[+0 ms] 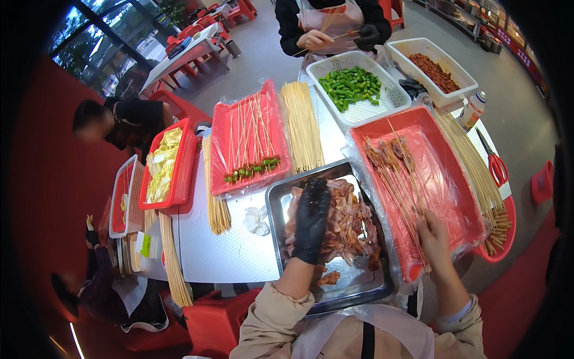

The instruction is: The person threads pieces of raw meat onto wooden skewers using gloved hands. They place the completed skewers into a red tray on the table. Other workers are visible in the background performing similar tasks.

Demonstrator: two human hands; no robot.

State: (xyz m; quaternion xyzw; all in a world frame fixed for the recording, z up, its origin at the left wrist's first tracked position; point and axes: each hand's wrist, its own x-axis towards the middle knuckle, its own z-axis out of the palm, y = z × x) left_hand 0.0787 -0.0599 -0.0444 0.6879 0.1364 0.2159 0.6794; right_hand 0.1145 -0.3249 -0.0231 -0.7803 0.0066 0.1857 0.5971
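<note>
My left hand [312, 222], in a black glove, is over a heap of raw marinated meat strips [347, 224]. The fingers are bent, and whether meat is between them is hidden. The heap lies in a deep steel tray [358, 294] right in front of me, with a loose piece of meat [329, 278] nearer its front. My bare right hand [432, 233] is closed around a bamboo skewer [415, 186] above a plastic-lined red tray [453, 179]. Several meat skewers [385, 150] rest in that tray, meat ends toward the far side.
Across the table a person [332, 27] handles skewers behind a basket of cut green peppers [352, 87]. Bamboo skewer bundles [302, 130] flank a red tray of finished skewers [246, 143]. Red-handled scissors [495, 166] and a spray can [473, 110] lie right; cabbage leaves [165, 166] stand left.
</note>
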